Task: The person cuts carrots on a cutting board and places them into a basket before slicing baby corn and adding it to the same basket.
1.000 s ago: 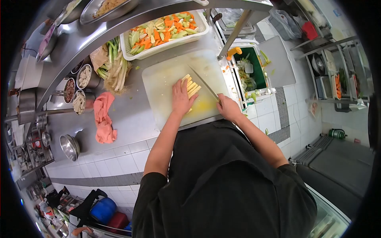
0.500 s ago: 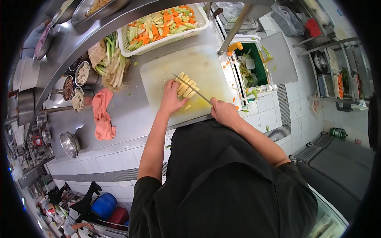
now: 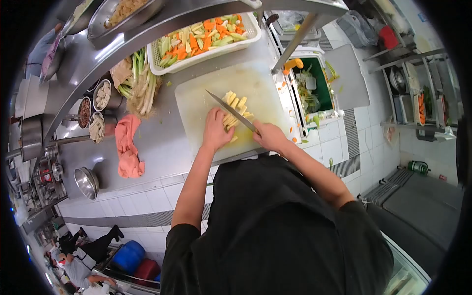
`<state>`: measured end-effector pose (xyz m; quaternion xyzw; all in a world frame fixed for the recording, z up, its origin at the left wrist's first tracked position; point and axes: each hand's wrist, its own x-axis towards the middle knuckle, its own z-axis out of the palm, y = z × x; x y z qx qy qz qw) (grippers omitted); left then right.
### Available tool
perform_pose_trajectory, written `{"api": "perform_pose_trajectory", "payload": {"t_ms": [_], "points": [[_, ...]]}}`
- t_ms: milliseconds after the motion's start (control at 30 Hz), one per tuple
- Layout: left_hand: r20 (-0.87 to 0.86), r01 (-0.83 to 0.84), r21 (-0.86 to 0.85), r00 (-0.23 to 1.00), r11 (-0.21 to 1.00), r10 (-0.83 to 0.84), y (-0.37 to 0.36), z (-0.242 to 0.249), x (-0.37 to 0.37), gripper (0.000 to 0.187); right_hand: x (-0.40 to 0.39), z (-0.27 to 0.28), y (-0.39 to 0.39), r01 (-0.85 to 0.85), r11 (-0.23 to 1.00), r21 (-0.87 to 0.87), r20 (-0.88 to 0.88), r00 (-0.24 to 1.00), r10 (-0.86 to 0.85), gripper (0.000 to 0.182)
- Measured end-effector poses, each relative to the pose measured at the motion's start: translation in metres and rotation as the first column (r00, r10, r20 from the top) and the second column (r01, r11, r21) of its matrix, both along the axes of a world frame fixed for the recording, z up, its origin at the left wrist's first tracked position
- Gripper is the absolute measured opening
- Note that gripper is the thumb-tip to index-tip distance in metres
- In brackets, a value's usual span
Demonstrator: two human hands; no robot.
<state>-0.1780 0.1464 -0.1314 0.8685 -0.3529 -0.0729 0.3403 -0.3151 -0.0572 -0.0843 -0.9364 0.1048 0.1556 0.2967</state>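
From my feed, knife (image 3: 230, 111) handle is buried in right hand (image 3: 268, 136), near ends of the yellow veg sticks (image 3: 235, 105) sit under left hand (image 3: 215, 130) & blade, tabletop (image 3: 157, 147) near edge hidden by my torso, small bowls' (image 3: 98, 127) contents too small to ID.

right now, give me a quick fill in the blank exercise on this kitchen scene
1. The right hand holds a ____ by its handle.
2. The left hand steadies pale yellow vegetable sticks on a white cutting ____.
3. The crumpled cloth on the steel counter is ____ in colour.
4. The white basket holds cut pieces in green, pale yellow and ____.

Missing words: knife; board; pink; orange
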Motion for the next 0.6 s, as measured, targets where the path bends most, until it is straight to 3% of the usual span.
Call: {"api": "perform_pose_trajectory", "payload": {"t_ms": [33,67,100,167,233,367,433,500,600], "points": [[0.006,-0.004,-0.009,1.0,1.0,0.004,-0.002,0.001,0.004,0.065,-0.006,0.007,-0.011,0.013,0.991,0.131,0.056,0.998,-0.02,0.02],[0.116,-0.012,0.035,0.993,0.999,0.008,-0.004,0.013,0.003,0.073,-0.02,0.02,-0.016,0.114,0.968,0.223,0.061,0.99,-0.131,0.024],[0.225,-0.025,0.078,0.974,0.997,0.007,-0.008,0.022,0.003,0.081,-0.036,0.018,-0.026,0.188,0.951,0.246,0.007,0.981,-0.196,0.025],[0.198,0.015,0.128,0.979,0.992,-0.041,-0.026,0.025,0.012,0.082,-0.067,0.016,-0.044,0.26,0.929,0.262,-0.053,0.966,-0.255,0.027],[0.165,0.056,0.176,0.983,0.983,-0.085,-0.042,0.018,0.008,0.083,-0.092,0.015,-0.056,0.519,0.764,0.383,-0.401,0.839,-0.369,0.031],[0.205,-0.156,0.151,0.971,0.976,0.123,-0.08,-0.001,-0.02,0.062,-0.107,-0.027,-0.047,0.377,0.824,0.423,-0.298,0.917,-0.266,0.035],[0.193,-0.244,0.156,0.958,0.957,0.212,-0.089,-0.007,-0.028,0.055,-0.094,-0.047,-0.027,0.218,0.872,0.438,-0.098,0.976,-0.195,0.036],[0.215,-0.386,0.027,0.903,0.922,0.372,-0.1,-0.015,-0.031,0.046,-0.074,-0.038,-0.012,0.209,0.891,0.403,-0.142,0.976,-0.164,0.036],[0.135,-0.417,-0.066,0.896,0.907,0.422,-0.098,-0.021,-0.029,0.036,-0.066,-0.04,-0.008,0.1,0.923,0.371,-0.043,0.995,-0.091,0.031]]}}
